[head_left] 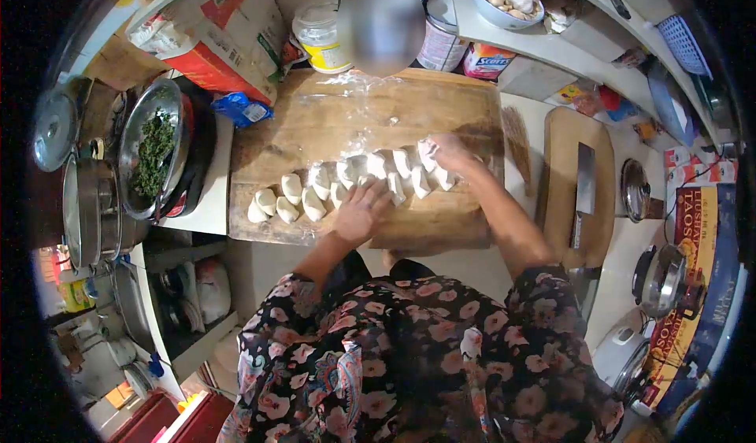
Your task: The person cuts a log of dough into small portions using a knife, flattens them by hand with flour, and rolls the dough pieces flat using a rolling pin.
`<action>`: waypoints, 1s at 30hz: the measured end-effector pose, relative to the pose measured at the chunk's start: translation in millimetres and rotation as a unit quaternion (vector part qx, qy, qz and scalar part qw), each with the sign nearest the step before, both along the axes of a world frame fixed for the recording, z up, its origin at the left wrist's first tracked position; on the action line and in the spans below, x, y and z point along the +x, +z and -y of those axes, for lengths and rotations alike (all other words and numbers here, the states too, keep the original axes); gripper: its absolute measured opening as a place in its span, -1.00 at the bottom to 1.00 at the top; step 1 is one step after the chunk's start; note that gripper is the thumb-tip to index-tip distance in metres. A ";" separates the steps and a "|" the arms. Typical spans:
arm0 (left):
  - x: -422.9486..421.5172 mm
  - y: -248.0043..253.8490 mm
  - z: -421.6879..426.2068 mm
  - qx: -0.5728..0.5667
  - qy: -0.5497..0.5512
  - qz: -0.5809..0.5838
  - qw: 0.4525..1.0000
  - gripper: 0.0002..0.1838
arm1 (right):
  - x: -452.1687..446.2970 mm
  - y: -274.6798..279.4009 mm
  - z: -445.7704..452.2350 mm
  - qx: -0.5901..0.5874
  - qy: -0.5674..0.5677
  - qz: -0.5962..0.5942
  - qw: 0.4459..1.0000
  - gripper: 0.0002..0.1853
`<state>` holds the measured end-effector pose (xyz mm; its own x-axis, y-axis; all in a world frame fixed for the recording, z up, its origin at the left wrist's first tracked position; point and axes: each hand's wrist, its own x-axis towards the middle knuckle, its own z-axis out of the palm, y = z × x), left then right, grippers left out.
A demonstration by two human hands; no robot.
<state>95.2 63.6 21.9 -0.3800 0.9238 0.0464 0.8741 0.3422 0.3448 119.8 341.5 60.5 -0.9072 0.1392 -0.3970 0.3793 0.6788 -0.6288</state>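
Small pieces of pale dough lie in two slanting rows across a floured wooden board. My left hand rests over the middle of the lower row, its fingers stretched out and touching dough. At the right end of the upper row, my right hand has its fingers closed on a dough piece. Other pieces sit just below that hand, partly covered by it.
Left of the board stands a metal bowl of chopped greens. A cleaver lies on a second cutting board at the right. Behind are a flour bag, a plastic jar and a bowl of garlic.
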 end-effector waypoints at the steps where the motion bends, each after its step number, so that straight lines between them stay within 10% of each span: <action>1: -1.2 -5.3 -4.2 -0.015 -0.017 -0.001 1.000 -0.36 | 2.7 -3.0 1.0 -0.002 -0.004 0.002 1.000 -0.78; 4: -7.2 -11.0 -4.4 -0.046 -0.043 -0.012 0.998 -0.32 | 24.8 -24.5 7.7 -0.023 0.025 -0.098 0.995 -0.73; 9: -20.2 -19.8 1.0 -0.056 -0.042 -0.014 0.997 -0.28 | 85.9 -41.5 45.0 0.346 0.046 -0.231 0.908 -0.49; 12: -47.2 -25.7 -1.4 -0.089 -0.094 -0.071 0.989 -0.28 | 78.2 -70.9 60.3 0.293 0.051 -0.251 0.921 -0.44; 13: -61.7 -34.3 -4.2 -0.058 -0.098 -0.113 0.987 -0.27 | 57.2 -112.0 53.7 0.391 0.032 -0.352 0.850 -0.42; 20: -130.1 -10.2 -20.9 -0.027 0.128 0.001 0.991 -0.45 | -28.9 -70.6 56.5 0.194 -0.184 -0.210 0.940 -0.43; 23: -123.3 -2.1 -19.2 -0.023 0.046 -0.010 0.999 -0.46 | -7.8 -87.7 81.0 0.274 -0.025 -0.201 0.940 -0.45; 25: -96.8 -0.6 -8.7 -0.005 -0.046 -0.045 0.998 -0.54 | 27.0 -107.1 87.3 0.426 0.173 -0.338 0.821 -0.40; 28: -77.9 -16.6 11.8 -0.037 -0.103 -0.125 0.986 -0.61 | 68.7 -109.0 99.1 0.188 0.114 -0.066 0.973 -0.40; 30: -86.3 -21.8 21.9 -0.027 -0.059 -0.056 0.996 -0.63 | 53.8 -84.4 81.4 0.189 0.093 -0.146 0.967 -0.34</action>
<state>8.9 41.7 0.1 -0.2634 0.9642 0.0309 0.9412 0.2499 0.2273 173.6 260.0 -23.9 -0.9961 0.0489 -0.0734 0.0734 0.9205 -0.3839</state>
